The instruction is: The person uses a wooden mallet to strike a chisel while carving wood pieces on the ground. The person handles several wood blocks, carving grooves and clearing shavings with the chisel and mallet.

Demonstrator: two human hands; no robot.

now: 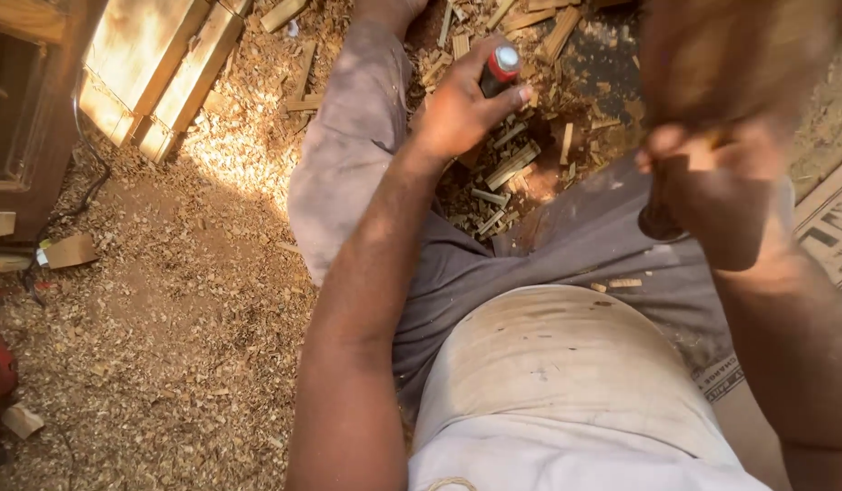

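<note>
- Plainly, the left hand (462, 109) is closed around a tool (498, 71) with a dark grip and a red-and-white cap; the fingers wrap the handle, and the thumb lies along its near side.
- Only the tool's butt end shows. It points up toward the camera and a little to the right, so its long axis seems to run steeply down through the fist toward the ground; the working end is hidden under the hand.
- Directly below and just right of that fist lies a heap of wood offcuts (507, 173), short pale sticks lying at mixed angles, between the person's legs.
- The right hand (712, 195) is raised nearer the camera and badly blurred. It looks curled around something pale, perhaps a piece of wood (702, 155), but I cannot tell how tightly it grips or what exactly it holds.
- Of the two hands, the left is clearly nearer the offcuts and the ground; the right is well apart from the tool, higher and off to the right.
- Around them are wood shavings (166, 318) all over the floor, a slatted wooden panel (162, 68) at upper left, and a printed sheet (834, 227) at the right edge.
</note>
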